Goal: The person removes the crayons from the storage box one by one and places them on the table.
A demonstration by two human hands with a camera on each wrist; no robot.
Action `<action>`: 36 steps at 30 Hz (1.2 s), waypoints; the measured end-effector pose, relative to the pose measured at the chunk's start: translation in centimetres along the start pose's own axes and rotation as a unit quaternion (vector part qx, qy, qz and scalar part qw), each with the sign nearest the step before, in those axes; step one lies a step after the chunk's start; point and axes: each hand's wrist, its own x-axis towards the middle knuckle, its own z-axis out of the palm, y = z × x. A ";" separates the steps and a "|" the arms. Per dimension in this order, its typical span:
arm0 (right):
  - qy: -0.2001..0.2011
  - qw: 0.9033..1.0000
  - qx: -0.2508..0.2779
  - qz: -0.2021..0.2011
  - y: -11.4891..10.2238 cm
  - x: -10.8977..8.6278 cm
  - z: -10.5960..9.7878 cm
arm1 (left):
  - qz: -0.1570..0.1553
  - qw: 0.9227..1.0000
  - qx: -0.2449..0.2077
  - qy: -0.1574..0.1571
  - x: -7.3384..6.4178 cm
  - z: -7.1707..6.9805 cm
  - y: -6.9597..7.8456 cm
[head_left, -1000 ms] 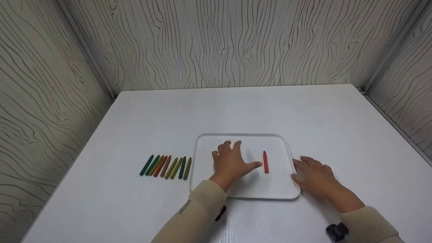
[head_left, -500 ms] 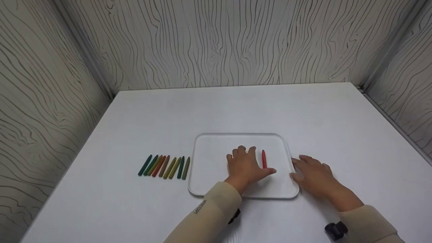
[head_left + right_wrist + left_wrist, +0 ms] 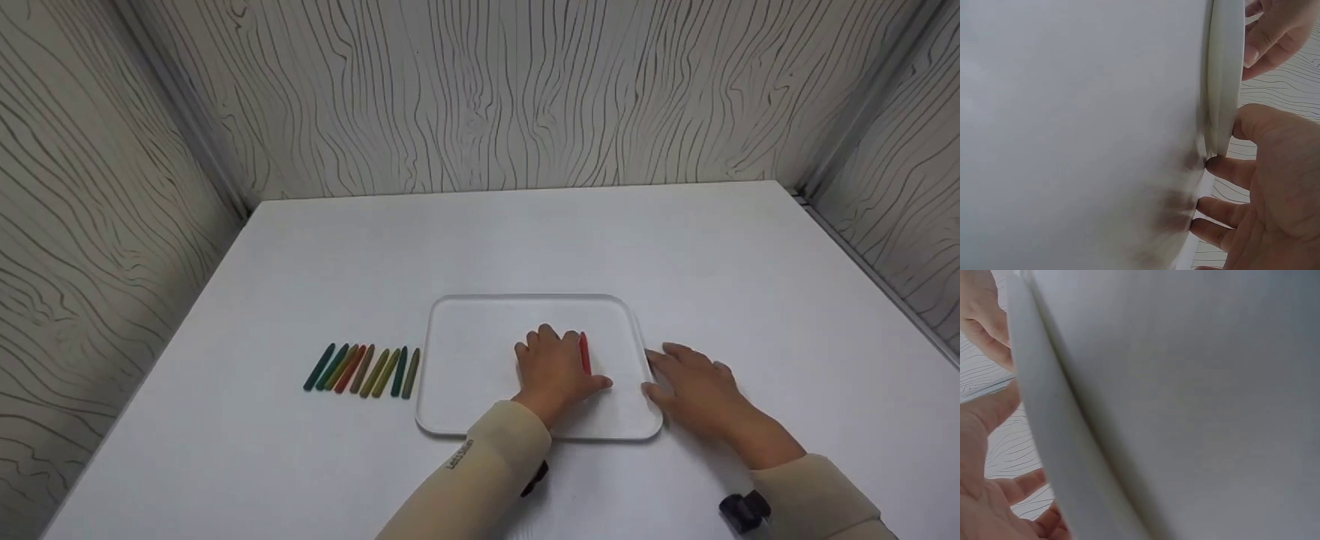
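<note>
In the head view a red crayon (image 3: 585, 354) lies lengthwise in a white tray (image 3: 469, 337) with rounded corners. My left hand (image 3: 551, 367) is low over the tray, fingertips left of the crayon and thumb stretched out to the right across its near end. Thumb and fingers stand apart around the crayon; whether they touch it I cannot tell. The left wrist view has the tray's rim hiding the fingertips. My right hand (image 3: 697, 386) rests beside the tray's right edge. In the right wrist view its thumb touches the rim (image 3: 1227, 84) and the other fingertips touch the white tabletop.
Left of the tray, a row of several crayons (image 3: 362, 369) in green, yellow-green, red and brown lies on the white table (image 3: 480, 240). Wood-patterned panels (image 3: 480, 90) enclose the table at the back and sides.
My left hand has moved right across the tray to the red crayon and brought its fingers close beside it. The right hand stays at the tray's edge.
</note>
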 end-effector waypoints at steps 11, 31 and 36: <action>0.000 1.000 -0.009 0.006 -0.3 0.0 -0.1 | -0.002 0.998 -0.062 -0.022 0.5 -0.2 -0.5; -0.002 1.000 -0.002 0.005 -0.1 0.1 0.0 | 0.000 0.995 -0.095 -0.023 1.0 -0.3 -0.8; 0.009 1.000 -0.009 -0.009 0.0 0.0 0.0 | 0.002 0.992 -0.120 -0.030 1.1 -0.8 -1.0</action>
